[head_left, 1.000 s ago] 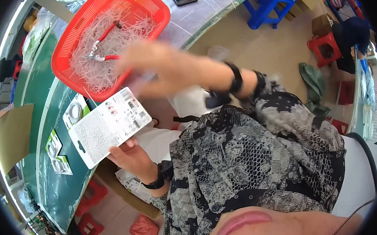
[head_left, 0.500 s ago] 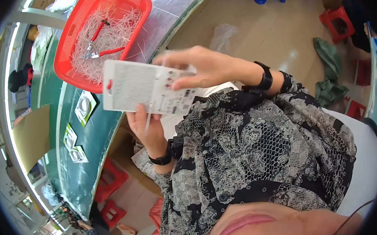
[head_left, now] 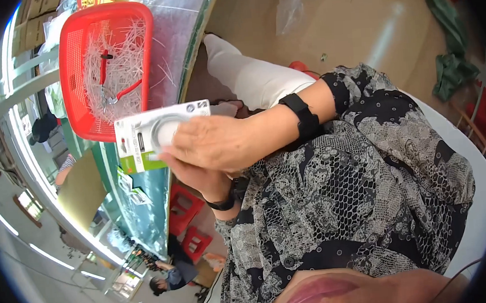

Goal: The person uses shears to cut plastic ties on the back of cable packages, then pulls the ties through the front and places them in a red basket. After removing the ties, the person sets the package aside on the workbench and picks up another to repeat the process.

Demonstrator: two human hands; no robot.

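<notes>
A flat blister card (head_left: 135, 137), white with a green lower part, is held up with its printed front showing. A pale coiled cable (head_left: 159, 128) lies under its clear plastic. My left hand (head_left: 200, 181) grips the card from below, its fingers mostly hidden behind the card and my other hand. My right hand (head_left: 211, 143) crosses over the card's front, fingers closed together near its lower edge. What those fingertips pinch is hidden; a thin pale end shows beside them. Behind the card is a red basket (head_left: 148, 57) holding thin clear strips (head_left: 126, 52) and red-handled pliers (head_left: 103, 68).
The basket stands on a long green-edged worktable (head_left: 188, 59). Further along it lie several other packed cards (head_left: 139, 196). Red stools (head_left: 186, 209) stand beside the table, and another person (head_left: 175, 274) is further off. A clear plastic bag (head_left: 292, 7) lies on the floor.
The card has turned from its back to its front. My right hand has moved from the card's right end across its front. The view has swung, shifting the basket leftward.
</notes>
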